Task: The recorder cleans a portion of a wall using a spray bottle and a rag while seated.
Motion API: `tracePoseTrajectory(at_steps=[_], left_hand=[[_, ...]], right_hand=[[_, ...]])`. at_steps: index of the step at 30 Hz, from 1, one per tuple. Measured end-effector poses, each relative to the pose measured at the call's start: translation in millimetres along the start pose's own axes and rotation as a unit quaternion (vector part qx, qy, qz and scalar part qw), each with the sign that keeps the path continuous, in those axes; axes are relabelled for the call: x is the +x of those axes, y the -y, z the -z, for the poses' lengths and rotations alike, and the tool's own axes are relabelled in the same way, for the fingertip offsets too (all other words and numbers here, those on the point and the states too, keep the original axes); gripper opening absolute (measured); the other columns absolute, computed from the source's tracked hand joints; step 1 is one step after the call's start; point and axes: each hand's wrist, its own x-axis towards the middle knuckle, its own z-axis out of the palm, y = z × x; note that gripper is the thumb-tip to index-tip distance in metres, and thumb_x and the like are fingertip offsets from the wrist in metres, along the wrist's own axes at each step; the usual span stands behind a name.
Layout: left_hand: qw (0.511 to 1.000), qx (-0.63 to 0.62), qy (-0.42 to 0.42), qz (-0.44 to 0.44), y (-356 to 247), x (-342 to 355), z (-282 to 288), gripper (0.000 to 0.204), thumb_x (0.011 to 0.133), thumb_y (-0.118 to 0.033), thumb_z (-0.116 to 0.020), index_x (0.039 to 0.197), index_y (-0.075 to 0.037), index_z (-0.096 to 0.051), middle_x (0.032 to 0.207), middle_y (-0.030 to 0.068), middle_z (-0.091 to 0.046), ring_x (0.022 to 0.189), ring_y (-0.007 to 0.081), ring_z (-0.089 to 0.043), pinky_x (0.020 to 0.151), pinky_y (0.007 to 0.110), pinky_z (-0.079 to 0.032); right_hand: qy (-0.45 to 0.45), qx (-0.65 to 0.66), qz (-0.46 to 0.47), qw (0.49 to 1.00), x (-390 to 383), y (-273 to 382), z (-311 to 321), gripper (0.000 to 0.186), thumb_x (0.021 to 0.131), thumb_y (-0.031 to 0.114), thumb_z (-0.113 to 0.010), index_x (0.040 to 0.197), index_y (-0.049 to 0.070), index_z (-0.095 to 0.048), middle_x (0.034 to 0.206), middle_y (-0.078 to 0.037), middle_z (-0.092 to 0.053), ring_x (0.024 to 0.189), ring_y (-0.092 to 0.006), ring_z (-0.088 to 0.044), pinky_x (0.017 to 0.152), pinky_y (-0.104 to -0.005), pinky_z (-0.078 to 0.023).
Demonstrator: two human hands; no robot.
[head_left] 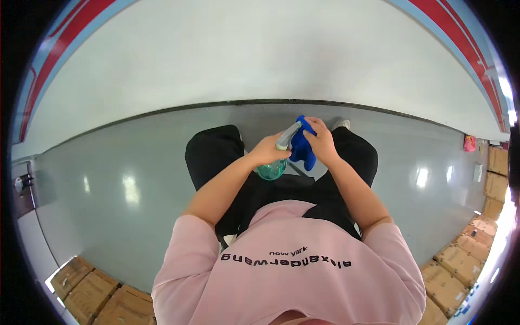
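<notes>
My left hand [266, 150] is wrapped round the neck of a spray bottle [272, 171] with a see-through green body and a grey-white trigger head. The bottle is held above my lap, its head tilted up toward the right. My right hand [322, 140] grips a blue cloth [303, 154], which hangs down in folds beside the bottle. The cloth's upper part meets the tip of the spray head; whether it is pressed on the nozzle I cannot tell. Fingers of both hands partly hide the trigger.
Ahead rises a white wall [260, 54] with red and blue stripes at its sides, meeting the grey floor [135, 157]. Cardboard boxes [457, 262] line the right; more boxes [92, 295] stand at lower left. A pink bag [469, 143] lies by the wall at far right.
</notes>
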Motion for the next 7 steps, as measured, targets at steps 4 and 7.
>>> tracePoseTrajectory(at_steps=[4, 7], left_hand=[[0.994, 0.031, 0.084, 0.062, 7, 20, 31, 0.045, 0.066, -0.02, -0.067, 0.105, -0.003, -0.051, 0.09, 0.0076, -0.06, 0.081, 0.017, -0.056, 0.073, 0.031, -0.043], [0.992, 0.122, 0.017, 0.029, 13, 22, 37, 0.057, 0.068, -0.024, -0.065, 0.119, -0.011, -0.044, 0.096, 0.0131, -0.06, 0.087, 0.0266, -0.057, 0.076, 0.036, -0.043]], right_hand=[[0.034, -0.001, -0.072, 0.997, 30, 6, -12, 0.033, 0.076, 0.005, -0.051, 0.108, -0.002, -0.052, 0.111, -0.011, -0.049, 0.101, -0.0212, -0.049, 0.087, -0.0282, -0.037], [0.074, 0.131, -0.244, 0.958, 44, -1, -17, 0.03, 0.078, 0.009, -0.051, 0.107, 0.005, -0.056, 0.108, -0.012, -0.051, 0.098, -0.019, -0.05, 0.085, -0.0245, -0.038]])
